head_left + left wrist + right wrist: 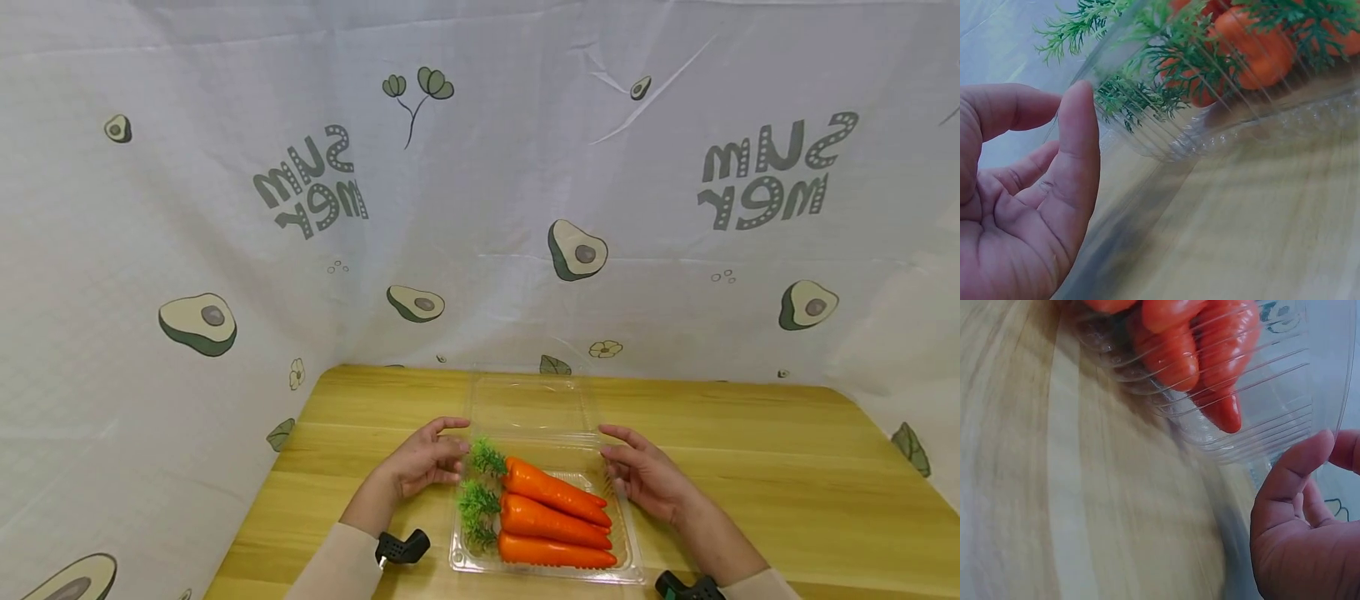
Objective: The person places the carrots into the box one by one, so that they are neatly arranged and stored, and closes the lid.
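Note:
A clear plastic clamshell box (633, 560) sits on the table with its lid (534, 406) folded back. Inside lie three orange carrots (555, 525) with green leafy tops (477, 502) toward the left and tips toward the right. My left hand (426, 460) pinches the box's rim at the back left corner, thumb and index finger meeting at the edge in the left wrist view. On the opposite side, my right hand (651, 477) pinches the rim near the back right corner, also seen in the right wrist view. Neither hand touches the carrots.
The wooden table (757, 467) spreads to both sides of the box. Behind and to the left hangs a pale curtain (480, 192) printed with avocados and lettering. Black wrist devices (402, 547) are worn on both forearms.

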`<state>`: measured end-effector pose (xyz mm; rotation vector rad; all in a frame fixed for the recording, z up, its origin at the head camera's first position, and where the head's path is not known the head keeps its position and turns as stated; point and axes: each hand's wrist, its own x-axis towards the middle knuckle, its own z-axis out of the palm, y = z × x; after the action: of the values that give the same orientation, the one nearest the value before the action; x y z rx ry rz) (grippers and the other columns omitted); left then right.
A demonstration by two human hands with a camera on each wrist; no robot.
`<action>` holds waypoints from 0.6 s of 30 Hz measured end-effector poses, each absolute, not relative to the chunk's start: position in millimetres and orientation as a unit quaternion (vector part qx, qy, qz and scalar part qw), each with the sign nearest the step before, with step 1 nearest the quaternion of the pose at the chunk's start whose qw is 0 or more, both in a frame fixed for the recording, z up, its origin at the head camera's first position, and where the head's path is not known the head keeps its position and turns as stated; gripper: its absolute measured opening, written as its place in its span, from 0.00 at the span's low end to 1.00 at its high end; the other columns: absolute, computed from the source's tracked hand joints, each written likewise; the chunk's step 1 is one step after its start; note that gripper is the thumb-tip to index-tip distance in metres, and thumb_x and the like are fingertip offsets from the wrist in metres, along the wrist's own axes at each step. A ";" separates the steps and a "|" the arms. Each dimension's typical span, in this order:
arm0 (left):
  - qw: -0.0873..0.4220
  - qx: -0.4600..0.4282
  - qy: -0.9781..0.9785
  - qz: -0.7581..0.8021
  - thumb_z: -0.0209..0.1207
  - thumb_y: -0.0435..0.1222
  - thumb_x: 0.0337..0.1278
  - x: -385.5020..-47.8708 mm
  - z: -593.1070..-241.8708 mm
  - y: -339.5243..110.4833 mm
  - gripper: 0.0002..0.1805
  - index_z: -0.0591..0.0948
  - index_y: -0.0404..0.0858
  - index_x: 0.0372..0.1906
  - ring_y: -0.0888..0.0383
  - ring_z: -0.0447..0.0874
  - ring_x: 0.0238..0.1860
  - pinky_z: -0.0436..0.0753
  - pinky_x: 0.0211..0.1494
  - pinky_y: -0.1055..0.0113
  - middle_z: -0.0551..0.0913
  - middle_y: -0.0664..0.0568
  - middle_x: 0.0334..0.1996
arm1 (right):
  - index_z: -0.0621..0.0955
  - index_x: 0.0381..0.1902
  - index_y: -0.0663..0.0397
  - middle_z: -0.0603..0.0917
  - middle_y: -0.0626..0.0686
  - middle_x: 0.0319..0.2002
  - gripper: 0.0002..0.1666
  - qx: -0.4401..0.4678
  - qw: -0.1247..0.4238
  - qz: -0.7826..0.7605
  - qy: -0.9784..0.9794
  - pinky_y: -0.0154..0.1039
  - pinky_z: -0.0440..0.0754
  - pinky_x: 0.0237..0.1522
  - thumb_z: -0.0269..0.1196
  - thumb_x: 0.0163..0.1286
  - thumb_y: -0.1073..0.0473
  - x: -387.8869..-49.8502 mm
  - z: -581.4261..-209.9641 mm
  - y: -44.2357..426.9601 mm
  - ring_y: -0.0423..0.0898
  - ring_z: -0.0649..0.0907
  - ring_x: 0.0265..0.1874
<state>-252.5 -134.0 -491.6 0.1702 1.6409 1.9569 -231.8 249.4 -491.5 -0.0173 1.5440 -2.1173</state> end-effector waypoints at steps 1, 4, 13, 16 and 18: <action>0.287 0.064 0.614 0.732 0.55 0.31 0.72 -252.4 -491.5 -134.2 0.34 0.57 0.33 0.77 0.65 0.79 0.29 0.85 0.33 0.72 0.76 0.54 0.39 | 0.77 0.55 0.30 0.82 0.40 0.30 0.15 -0.006 0.257 -0.780 0.571 0.24 0.80 0.27 0.53 0.81 0.60 -231.7 -491.3 249.3 0.32 0.80 0.26; 0.287 0.068 0.616 0.730 0.57 0.31 0.71 -251.8 -491.4 -134.7 0.34 0.57 0.33 0.77 0.65 0.78 0.29 0.85 0.33 0.72 0.76 0.54 0.39 | 0.77 0.55 0.29 0.81 0.40 0.29 0.15 -0.004 0.255 -0.776 0.576 0.24 0.80 0.27 0.54 0.81 0.59 -230.6 -490.7 249.1 0.32 0.80 0.25; 0.281 0.072 0.621 0.728 0.57 0.31 0.71 -249.9 -491.6 -135.3 0.34 0.59 0.34 0.76 0.65 0.78 0.29 0.85 0.32 0.72 0.77 0.55 0.37 | 0.77 0.55 0.29 0.81 0.40 0.28 0.17 -0.011 0.252 -0.779 0.574 0.24 0.81 0.27 0.53 0.81 0.61 -226.9 -490.1 247.6 0.31 0.80 0.25; 0.278 0.075 0.623 0.727 0.57 0.31 0.71 -249.1 -491.4 -135.6 0.34 0.59 0.34 0.76 0.65 0.78 0.29 0.85 0.32 0.72 0.77 0.55 0.36 | 0.77 0.55 0.29 0.81 0.40 0.29 0.17 -0.011 0.247 -0.776 0.580 0.24 0.80 0.27 0.54 0.81 0.61 -225.4 -489.4 247.4 0.32 0.79 0.25; 0.277 0.077 0.622 0.728 0.57 0.30 0.70 -248.7 -490.9 -135.8 0.33 0.59 0.34 0.76 0.64 0.78 0.29 0.85 0.32 0.72 0.77 0.55 0.36 | 0.76 0.55 0.28 0.81 0.40 0.29 0.17 -0.010 0.243 -0.773 0.586 0.24 0.80 0.27 0.54 0.80 0.61 -224.5 -488.8 247.3 0.32 0.79 0.25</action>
<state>-248.7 -135.8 -490.9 0.2059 1.6710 1.9546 -224.5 247.3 -488.8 -0.0283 1.6009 -2.1119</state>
